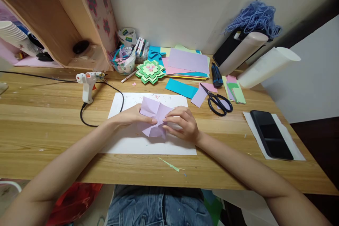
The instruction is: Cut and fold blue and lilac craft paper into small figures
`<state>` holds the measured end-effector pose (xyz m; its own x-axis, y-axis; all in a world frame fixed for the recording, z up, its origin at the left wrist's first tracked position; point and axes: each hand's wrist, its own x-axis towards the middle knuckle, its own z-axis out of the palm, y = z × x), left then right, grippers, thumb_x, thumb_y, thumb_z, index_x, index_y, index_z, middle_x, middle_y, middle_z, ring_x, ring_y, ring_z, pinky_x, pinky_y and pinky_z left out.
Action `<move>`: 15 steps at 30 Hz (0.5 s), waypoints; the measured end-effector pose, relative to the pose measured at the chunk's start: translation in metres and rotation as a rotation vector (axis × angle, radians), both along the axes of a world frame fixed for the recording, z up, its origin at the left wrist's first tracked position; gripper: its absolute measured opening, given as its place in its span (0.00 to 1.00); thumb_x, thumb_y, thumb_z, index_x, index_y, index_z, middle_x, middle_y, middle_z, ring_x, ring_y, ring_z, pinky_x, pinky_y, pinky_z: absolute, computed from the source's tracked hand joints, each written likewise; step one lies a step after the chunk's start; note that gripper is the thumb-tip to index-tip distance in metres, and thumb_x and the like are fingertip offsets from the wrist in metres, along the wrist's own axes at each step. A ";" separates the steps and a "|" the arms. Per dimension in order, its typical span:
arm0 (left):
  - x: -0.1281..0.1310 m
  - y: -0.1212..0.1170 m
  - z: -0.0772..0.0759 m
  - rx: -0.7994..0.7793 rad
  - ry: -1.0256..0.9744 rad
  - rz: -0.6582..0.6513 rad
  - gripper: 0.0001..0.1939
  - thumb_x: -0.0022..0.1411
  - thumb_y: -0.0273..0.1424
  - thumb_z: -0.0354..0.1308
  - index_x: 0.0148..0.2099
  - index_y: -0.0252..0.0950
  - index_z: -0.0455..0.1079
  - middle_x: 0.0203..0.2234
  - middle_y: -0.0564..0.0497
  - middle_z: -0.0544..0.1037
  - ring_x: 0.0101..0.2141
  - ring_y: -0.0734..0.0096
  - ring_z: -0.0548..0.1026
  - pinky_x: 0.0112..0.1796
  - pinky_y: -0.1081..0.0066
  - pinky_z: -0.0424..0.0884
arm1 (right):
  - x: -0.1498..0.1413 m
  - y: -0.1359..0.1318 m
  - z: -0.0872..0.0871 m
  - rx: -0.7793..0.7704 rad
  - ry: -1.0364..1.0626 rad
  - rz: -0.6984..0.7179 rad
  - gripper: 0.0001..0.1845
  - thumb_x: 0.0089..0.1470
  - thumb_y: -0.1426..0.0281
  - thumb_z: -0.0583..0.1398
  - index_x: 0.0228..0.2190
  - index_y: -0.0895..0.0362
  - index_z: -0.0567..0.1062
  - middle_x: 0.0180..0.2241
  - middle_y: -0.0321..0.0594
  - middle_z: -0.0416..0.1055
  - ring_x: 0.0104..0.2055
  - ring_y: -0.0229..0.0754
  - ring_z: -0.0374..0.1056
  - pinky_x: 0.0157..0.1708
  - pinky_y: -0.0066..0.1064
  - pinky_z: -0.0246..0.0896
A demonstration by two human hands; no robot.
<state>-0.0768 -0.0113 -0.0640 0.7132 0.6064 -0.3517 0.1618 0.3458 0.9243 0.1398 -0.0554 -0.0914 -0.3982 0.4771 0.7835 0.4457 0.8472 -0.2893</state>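
Observation:
A folded piece of lilac paper (pixel 152 107), creased into flaps around its centre, is held between both hands above a white sheet (pixel 127 144). My left hand (pixel 132 116) grips its left side, thumb pressed on top near the middle and the other fingers hidden beneath. On the right side, my right hand (pixel 182 123) pinches a flap with thumb and fingertips. Behind the hands lies a layered green paper flower (pixel 150 72) with a pink centre. Black-handled scissors (pixel 217 100) rest to the right on lilac and pink paper pieces.
A white glue gun (pixel 88 86) stands at left, its black cord looping near the sheet. Stacked coloured paper (pixel 188 60), a blue strip (pixel 181 88), a box cutter (pixel 216 75) and a tub of scraps (pixel 123 61) sit behind. A black phone (pixel 271 134) lies at right.

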 end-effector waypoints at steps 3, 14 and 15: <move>0.003 -0.002 0.000 -0.009 0.001 0.030 0.22 0.47 0.33 0.66 0.46 0.37 0.70 0.41 0.48 0.77 0.39 0.66 0.74 0.42 0.67 0.68 | -0.001 -0.003 0.002 -0.152 0.040 -0.001 0.15 0.48 0.68 0.64 0.40 0.52 0.69 0.37 0.41 0.70 0.40 0.43 0.66 0.41 0.39 0.64; 0.012 -0.004 -0.008 0.035 0.041 0.268 0.24 0.46 0.37 0.66 0.46 0.36 0.72 0.42 0.45 0.77 0.42 0.61 0.73 0.43 0.63 0.67 | -0.018 -0.005 -0.012 -1.022 0.663 0.263 0.29 0.49 0.63 0.63 0.44 0.45 0.49 0.40 0.36 0.68 0.41 0.39 0.69 0.43 0.38 0.66; 0.013 -0.005 -0.009 0.016 0.030 0.287 0.24 0.45 0.36 0.67 0.46 0.36 0.72 0.41 0.45 0.77 0.41 0.61 0.73 0.42 0.63 0.67 | -0.018 -0.005 -0.012 -1.025 0.688 0.274 0.27 0.50 0.64 0.62 0.44 0.45 0.50 0.37 0.35 0.68 0.40 0.38 0.69 0.41 0.36 0.66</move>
